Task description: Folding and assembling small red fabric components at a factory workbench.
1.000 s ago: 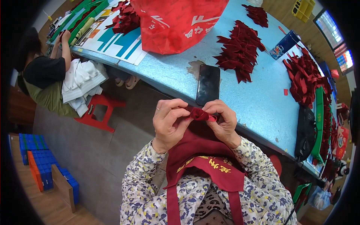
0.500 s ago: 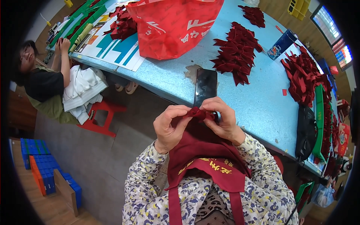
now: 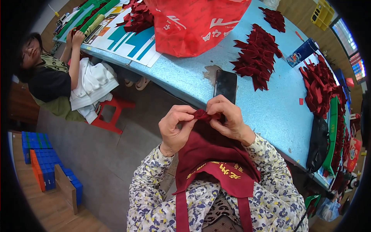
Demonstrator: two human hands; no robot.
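Observation:
A small dark red ribbon bow [image 3: 201, 115], its loops bunched together, is pinched between my two hands at the table's near edge. My left hand [image 3: 174, 129] grips its left end with thumb and forefinger. On the other end, the fingers of my right hand [image 3: 230, 120] are closed, covering part of the ribbon. Beneath both hands hangs my dark red apron [image 3: 214, 150], close in colour to the bow. Just past my right hand, a black phone [image 3: 225, 86] lies on the light blue table [image 3: 185, 77].
Piles of dark red bows [image 3: 257, 58] lie across the table, with more bows [image 3: 317, 87] at the right. A large red bag [image 3: 197, 29] stands at the back, a blue cup [image 3: 302, 52] farther right. A co-worker [image 3: 50, 81] sits at left near a red stool [image 3: 112, 116].
My right hand has shifted slightly up and over the bow, its fingers curling more tightly. The table and its things sit farther right in the view.

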